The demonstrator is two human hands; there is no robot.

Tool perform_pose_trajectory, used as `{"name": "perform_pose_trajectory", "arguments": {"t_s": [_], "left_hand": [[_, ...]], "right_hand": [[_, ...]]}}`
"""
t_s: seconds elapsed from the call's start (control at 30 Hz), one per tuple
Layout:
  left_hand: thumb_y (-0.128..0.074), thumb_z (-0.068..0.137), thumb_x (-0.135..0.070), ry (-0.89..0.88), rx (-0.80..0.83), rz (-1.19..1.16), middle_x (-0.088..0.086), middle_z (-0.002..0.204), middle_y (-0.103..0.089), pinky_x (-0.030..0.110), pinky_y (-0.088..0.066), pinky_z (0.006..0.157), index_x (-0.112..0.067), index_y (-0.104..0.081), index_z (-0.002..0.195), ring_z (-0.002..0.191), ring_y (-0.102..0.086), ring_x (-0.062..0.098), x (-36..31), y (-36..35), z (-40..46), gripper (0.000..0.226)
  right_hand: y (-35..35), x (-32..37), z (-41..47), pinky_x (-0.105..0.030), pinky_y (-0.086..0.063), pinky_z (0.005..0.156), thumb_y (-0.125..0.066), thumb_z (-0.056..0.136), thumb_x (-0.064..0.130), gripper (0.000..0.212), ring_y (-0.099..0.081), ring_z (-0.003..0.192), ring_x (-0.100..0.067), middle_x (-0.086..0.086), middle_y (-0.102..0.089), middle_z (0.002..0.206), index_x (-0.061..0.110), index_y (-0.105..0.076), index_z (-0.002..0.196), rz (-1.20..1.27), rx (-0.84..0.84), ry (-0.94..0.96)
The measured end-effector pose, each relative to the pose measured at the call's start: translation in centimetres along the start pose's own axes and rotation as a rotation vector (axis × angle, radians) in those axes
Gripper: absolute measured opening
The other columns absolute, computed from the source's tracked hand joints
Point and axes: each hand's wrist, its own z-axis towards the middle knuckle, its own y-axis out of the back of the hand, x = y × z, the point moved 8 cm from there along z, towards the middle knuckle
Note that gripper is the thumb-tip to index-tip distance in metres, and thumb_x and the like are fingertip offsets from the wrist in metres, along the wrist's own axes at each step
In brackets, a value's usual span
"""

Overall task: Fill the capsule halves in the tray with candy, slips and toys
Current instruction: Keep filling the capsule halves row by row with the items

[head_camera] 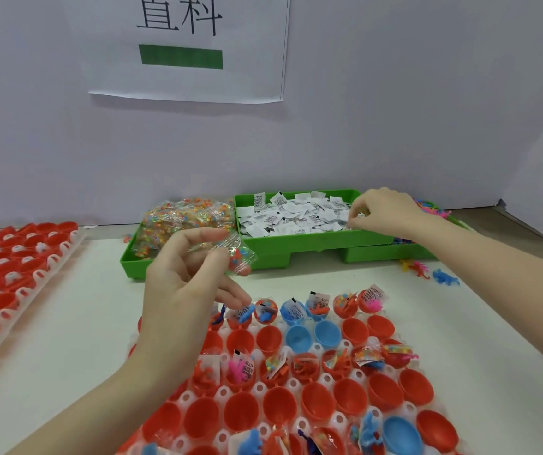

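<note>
A clear tray (321,348) in front of me holds rows of red and blue capsule halves (349,397); some hold candy, slips and toys, others are bare. My left hand (181,290) hovers over the tray's far left corner and pinches a clear candy packet (239,256). My right hand (386,210) reaches into the green bin of white paper slips (296,215), with its fingertips pinching slips at the bin's right side. Behind my left hand, a green bin carries a heap of candy packets (181,218).
A second tray of red capsule halves (11,257) lies at the left. Small coloured toys (427,272) are scattered on the table at the right, with more toys (432,208) in a green bin behind my right hand. A white wall with a paper sign (185,47) stands behind.
</note>
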Motion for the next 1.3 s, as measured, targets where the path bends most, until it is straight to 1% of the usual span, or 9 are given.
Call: {"name": "perform_pose_trajectory", "arguments": {"t_s": [0.1, 0.2, 0.33, 0.5, 0.63, 0.77, 0.93, 1.13, 1.3], "left_hand": [[-0.044, 0.091, 0.001, 0.057, 0.025, -0.010, -0.006, 0.054, -0.063, 0.015, -0.045, 0.040, -0.020, -0.058, 0.092, 0.041, -0.059, 0.014, 0.3, -0.3, -0.3, 0.026], [-0.045, 0.094, -0.007, 0.145, 0.085, -0.003, -0.007, 0.062, -0.066, 0.016, -0.048, 0.046, -0.026, -0.059, 0.096, 0.047, -0.062, 0.013, 0.9, -1.0, -0.6, 0.023], [-0.050, 0.092, -0.018, 0.209, 0.139, 0.015, -0.004, 0.075, -0.071, 0.012, -0.049, 0.053, -0.018, -0.063, 0.096, 0.054, -0.064, 0.007, 1.4, -2.2, -1.4, 0.014], [-0.056, 0.089, -0.019, 0.351, 0.127, -0.116, -0.005, 0.067, -0.071, 0.012, -0.052, 0.058, -0.013, -0.067, 0.081, 0.057, -0.066, 0.007, 1.7, -3.8, -2.7, 0.015], [-0.056, 0.089, -0.014, 0.444, 0.235, -0.235, 0.002, 0.065, -0.070, 0.014, -0.053, 0.057, -0.009, -0.072, 0.073, 0.059, -0.068, 0.010, 0.5, -5.9, -5.1, 0.023], [-0.049, 0.092, -0.027, 0.521, 0.280, -0.369, 0.007, 0.066, -0.071, 0.016, -0.055, 0.061, -0.004, -0.068, 0.068, 0.063, -0.070, 0.015, -0.8, -6.9, -7.1, 0.038], [-0.057, 0.088, -0.012, 0.299, 0.344, -0.114, 0.007, 0.079, -0.073, 0.020, -0.054, 0.079, -0.007, -0.072, 0.081, 0.079, -0.070, 0.011, -3.0, -7.0, -8.6, 0.017], [-0.058, 0.087, -0.003, 0.258, 0.346, 0.001, -0.001, 0.067, -0.070, 0.014, -0.054, 0.068, -0.004, -0.070, 0.078, 0.063, -0.068, 0.005, -3.5, -6.9, -9.8, 0.015], [-0.061, 0.084, -0.001, 0.248, 0.392, -0.052, -0.008, 0.060, -0.069, 0.009, -0.048, 0.055, -0.009, -0.069, 0.079, 0.056, -0.067, 0.004, -4.0, -8.2, -11.0, 0.013]], "right_hand": [[1.7, -0.9, -0.6, -0.028, -0.040, 0.068, -0.052, 0.090, 0.033, 0.018, -0.054, 0.078, -0.018, 0.005, -0.058, 0.083, 0.021, -0.065, 0.093, 0.106, -0.165, -0.098], [3.2, -1.7, -2.0, -0.022, -0.040, 0.061, -0.060, 0.087, 0.024, 0.010, -0.051, 0.060, -0.005, 0.006, -0.056, 0.066, 0.015, -0.063, 0.083, 0.645, -0.242, -0.214], [4.6, 0.8, -5.3, -0.013, -0.025, 0.035, -0.061, 0.085, 0.012, 0.022, -0.025, 0.030, -0.003, 0.007, -0.035, 0.036, 0.013, -0.060, 0.063, 1.150, -0.130, -0.297], [5.9, 6.8, -11.8, -0.023, -0.021, 0.047, -0.057, 0.084, 0.014, 0.053, -0.019, 0.039, -0.009, 0.010, -0.027, 0.037, 0.020, -0.047, 0.032, 1.385, 0.123, -0.186], [7.0, 11.4, -17.5, -0.015, -0.023, 0.041, -0.065, 0.073, 0.016, 0.027, -0.024, 0.037, -0.005, 0.011, -0.032, 0.039, 0.021, -0.060, 0.047, 1.402, 0.284, 0.022], [7.6, 11.2, -19.9, -0.010, -0.031, 0.040, -0.063, 0.079, 0.012, 0.015, -0.036, 0.040, -0.003, 0.006, -0.049, 0.045, 0.015, -0.066, 0.064, 1.246, 0.168, -0.027], [8.7, 10.8, -22.3, -0.018, -0.035, 0.045, -0.066, 0.078, 0.023, 0.005, -0.040, 0.049, -0.012, -0.009, -0.056, 0.055, 0.022, -0.065, 0.074, 1.133, 0.056, 0.041], [9.0, 9.2, -24.5, -0.017, -0.048, 0.062, -0.048, 0.092, 0.024, 0.023, -0.053, 0.057, -0.005, 0.004, -0.067, 0.073, 0.026, -0.047, 0.114, 1.470, 0.147, 0.098], [10.0, 7.8, -25.5, -0.013, -0.050, 0.062, -0.059, 0.068, 0.021, 0.023, -0.069, 0.073, -0.009, 0.002, -0.073, 0.077, 0.015, -0.061, 0.090, 1.518, -0.004, 0.045]]}}
